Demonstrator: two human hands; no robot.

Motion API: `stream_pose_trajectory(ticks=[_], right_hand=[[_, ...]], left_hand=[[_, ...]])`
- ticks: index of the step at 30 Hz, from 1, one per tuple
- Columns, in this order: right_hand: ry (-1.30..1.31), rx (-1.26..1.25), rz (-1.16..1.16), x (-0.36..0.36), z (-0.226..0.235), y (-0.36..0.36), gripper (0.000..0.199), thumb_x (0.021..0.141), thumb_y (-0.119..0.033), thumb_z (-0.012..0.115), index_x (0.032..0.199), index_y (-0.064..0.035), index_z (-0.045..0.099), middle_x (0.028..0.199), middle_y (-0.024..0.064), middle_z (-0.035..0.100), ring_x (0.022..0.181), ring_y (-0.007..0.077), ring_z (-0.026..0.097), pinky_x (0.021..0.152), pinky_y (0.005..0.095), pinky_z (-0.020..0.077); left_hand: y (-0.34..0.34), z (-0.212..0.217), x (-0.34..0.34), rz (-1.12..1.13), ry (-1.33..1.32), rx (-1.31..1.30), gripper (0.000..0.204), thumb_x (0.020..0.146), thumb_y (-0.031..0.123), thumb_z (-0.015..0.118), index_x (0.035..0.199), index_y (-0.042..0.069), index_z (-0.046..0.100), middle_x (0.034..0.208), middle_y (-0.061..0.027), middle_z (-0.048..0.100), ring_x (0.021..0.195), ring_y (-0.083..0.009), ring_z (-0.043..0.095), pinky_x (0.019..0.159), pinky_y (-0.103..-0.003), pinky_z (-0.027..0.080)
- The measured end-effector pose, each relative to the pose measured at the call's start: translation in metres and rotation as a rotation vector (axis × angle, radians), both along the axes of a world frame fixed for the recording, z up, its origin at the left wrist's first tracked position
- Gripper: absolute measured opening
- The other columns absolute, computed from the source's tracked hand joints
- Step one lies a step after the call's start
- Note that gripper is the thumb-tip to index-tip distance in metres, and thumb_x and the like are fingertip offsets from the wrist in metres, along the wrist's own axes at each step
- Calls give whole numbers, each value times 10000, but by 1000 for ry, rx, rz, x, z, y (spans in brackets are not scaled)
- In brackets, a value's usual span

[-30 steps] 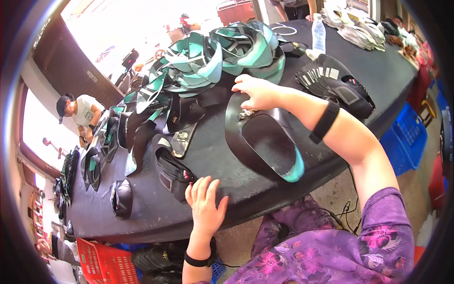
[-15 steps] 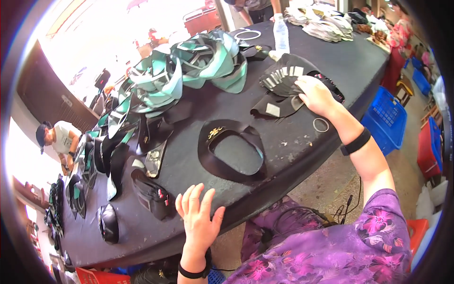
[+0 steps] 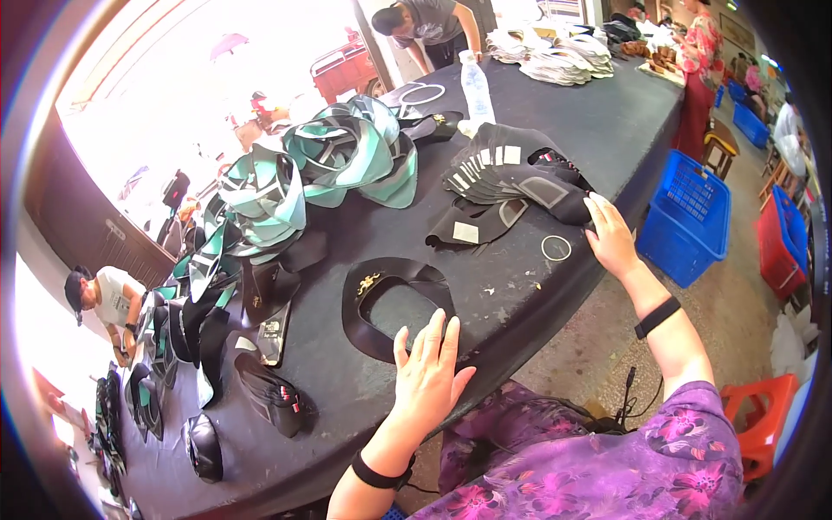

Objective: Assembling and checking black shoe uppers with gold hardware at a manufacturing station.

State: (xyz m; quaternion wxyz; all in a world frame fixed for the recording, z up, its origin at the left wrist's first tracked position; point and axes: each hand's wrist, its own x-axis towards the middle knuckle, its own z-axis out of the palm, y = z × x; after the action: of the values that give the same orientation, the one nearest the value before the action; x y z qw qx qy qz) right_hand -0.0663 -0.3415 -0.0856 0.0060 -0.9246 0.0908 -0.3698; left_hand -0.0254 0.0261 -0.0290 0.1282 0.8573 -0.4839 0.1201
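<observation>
A black loop-shaped shoe upper (image 3: pixel 354 299) with a gold emblem lies on the black table in front of me. Over its near right edge hovers my left hand (image 3: pixel 426 381), empty, fingers stretched out. My right hand (image 3: pixel 612 241) has its fingers extended beside the right end of a fanned stack of black uppers (image 3: pixel 529 143). Nothing shows in it; whether the fingertips touch the stack is hard to see. White patches line the fanned edges. One more black upper (image 3: pixel 485 222) with a white patch lies against the stack's near side.
A white ring (image 3: pixel 555 249) lies near the table edge. A water bottle (image 3: pixel 477 89) stands behind the stack. Teal-and-black uppers (image 3: pixel 347 152) are heaped at far left, with black bundles (image 3: pixel 267 390) nearer. Blue crates (image 3: pixel 687 221) stand on the floor at right. Co-workers stand around the table.
My right hand has come off the fanned stack, moving toward the near right. My left hand has moved right and up to the loop-shaped upper. The whole view has shifted slightly.
</observation>
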Motion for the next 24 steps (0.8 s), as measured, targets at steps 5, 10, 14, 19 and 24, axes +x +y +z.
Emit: stream_pose_trajectory(ticks=[5, 10, 14, 19, 24], right_hand=[[-114, 70, 8, -6, -8, -5, 583, 628, -13, 629, 1175, -43, 430, 1036, 119, 502, 1009, 275, 464, 909, 365, 340], [50, 228, -74, 3, 9, -21, 351, 551, -79, 704, 868, -101, 555, 734, 33, 515, 782, 230, 487, 755, 353, 351], [160, 303, 64, 9, 46, -38, 187, 555, -93, 674, 708, -72, 568, 618, 83, 539, 628, 219, 526, 628, 338, 412], [230, 961, 536, 25, 133, -42, 97, 707, -30, 600, 757, -69, 527, 709, -27, 557, 680, 60, 511, 645, 222, 418], [68, 1030, 661, 64, 196, -35, 127, 771, -84, 577, 889, -49, 548, 772, -18, 578, 714, 60, 536, 662, 204, 434]], left_hand=[[3, -7, 0, 52, -55, -96, 701, 694, 287, 667, 1247, -10, 355, 1268, -172, 382, 1104, -273, 431, 974, -429, 222], [1, 1, 8, 99, 43, -25, 383, 686, 350, 658, 878, 37, 550, 883, -89, 548, 787, -211, 531, 712, -337, 375], [1, 3, 13, 117, 70, 81, 386, 687, 402, 640, 744, 35, 537, 706, -89, 564, 682, -244, 556, 658, -339, 393], [9, -1, 20, 63, 135, -34, 348, 705, 360, 631, 789, 35, 538, 699, -103, 573, 688, -269, 564, 673, -355, 406], [21, 19, 20, 85, 332, -38, 368, 702, 322, 648, 874, 19, 532, 703, -140, 583, 697, -313, 569, 653, -389, 430]])
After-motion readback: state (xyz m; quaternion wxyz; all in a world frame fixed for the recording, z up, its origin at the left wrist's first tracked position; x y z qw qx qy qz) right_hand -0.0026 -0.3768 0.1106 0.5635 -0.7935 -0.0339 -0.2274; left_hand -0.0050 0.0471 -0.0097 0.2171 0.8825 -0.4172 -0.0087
